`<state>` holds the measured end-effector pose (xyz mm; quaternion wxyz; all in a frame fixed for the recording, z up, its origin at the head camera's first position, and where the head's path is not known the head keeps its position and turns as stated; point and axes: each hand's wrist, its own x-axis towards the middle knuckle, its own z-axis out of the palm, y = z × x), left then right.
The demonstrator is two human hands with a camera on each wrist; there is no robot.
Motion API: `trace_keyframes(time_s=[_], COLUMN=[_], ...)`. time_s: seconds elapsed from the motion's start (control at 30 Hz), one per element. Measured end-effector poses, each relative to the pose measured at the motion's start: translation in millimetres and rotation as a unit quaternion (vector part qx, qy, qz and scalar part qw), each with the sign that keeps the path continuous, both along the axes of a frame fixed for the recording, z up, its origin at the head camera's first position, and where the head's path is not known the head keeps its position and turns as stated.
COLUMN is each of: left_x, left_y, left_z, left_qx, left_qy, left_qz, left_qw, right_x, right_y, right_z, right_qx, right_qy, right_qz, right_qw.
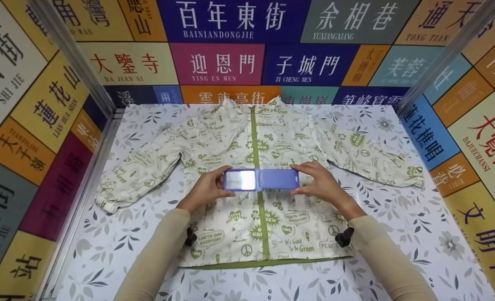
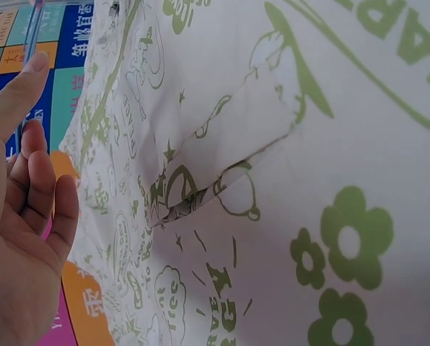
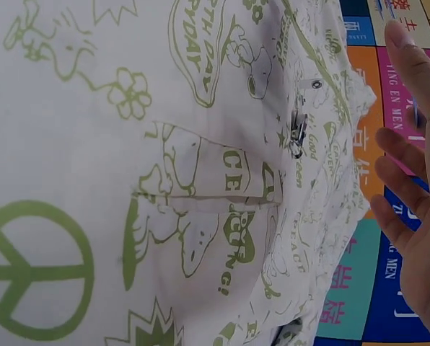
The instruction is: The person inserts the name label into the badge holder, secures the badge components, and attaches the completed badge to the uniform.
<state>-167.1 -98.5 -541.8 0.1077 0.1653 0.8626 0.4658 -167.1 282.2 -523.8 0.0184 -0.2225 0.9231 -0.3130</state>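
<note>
A white table [image 1: 444, 228] with printed grey leaves and flowers carries a jacket [image 1: 289, 219], spread front up; bare tabletop shows beyond the jacket's sleeves and hem.

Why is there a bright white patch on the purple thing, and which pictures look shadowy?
Head view: that's glare, probably light bouncing off the shiny half of the purple folding case; the pink wall panel looks crisp. Left wrist view: dark shadow along the pocket flap's lower edge. Right wrist view: the jacket looks dim and grayish.
</note>
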Motion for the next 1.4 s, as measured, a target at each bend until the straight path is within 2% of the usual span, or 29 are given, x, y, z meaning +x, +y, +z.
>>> trace_keyframes(time_s=[0.2, 0.4, 0.53, 0.7, 1.0, 1.4], left_x=[0.4, 1.2, 1.7, 1.8, 3.2, 1.8], left_y=[-1.2, -0.8, -0.4, 0.0, 0.3, 2.4], left_z=[-1.5, -1.3, -1.6, -2.6, -2.8, -2.6], left_qx=[0.011, 0.006, 0.006, 0.003, 0.009, 0.01], left_qy=[-0.014, -0.007, -0.008, -0.001, -0.008, -0.011], left_qz=[0.008, 0.011, 0.01, 0.008, 0.013, 0.014], left_qw=[0.9998, 0.9999, 0.9999, 1.0, 0.9998, 0.9998], right_x=[5.0, 8.7, 9.1, 10.8, 16.8, 16.0], right_y=[6.8, 10.1, 11.5, 14.6, 14.5, 12.4], right_z=[-10.7, -26.1, -36.0, -44.2, -48.2, -48.6], right_qx=[0.004, 0.01, 0.018, 0.025, 0.04, 0.07], right_qy=[0.003, 0.003, 0.016, 0.009, -0.014, -0.016], right_qz=[0.007, 0.001, 0.009, 0.016, -0.003, 0.007], right_qw=[1.0, 1.0, 1.0, 1.0, 0.999, 0.997])
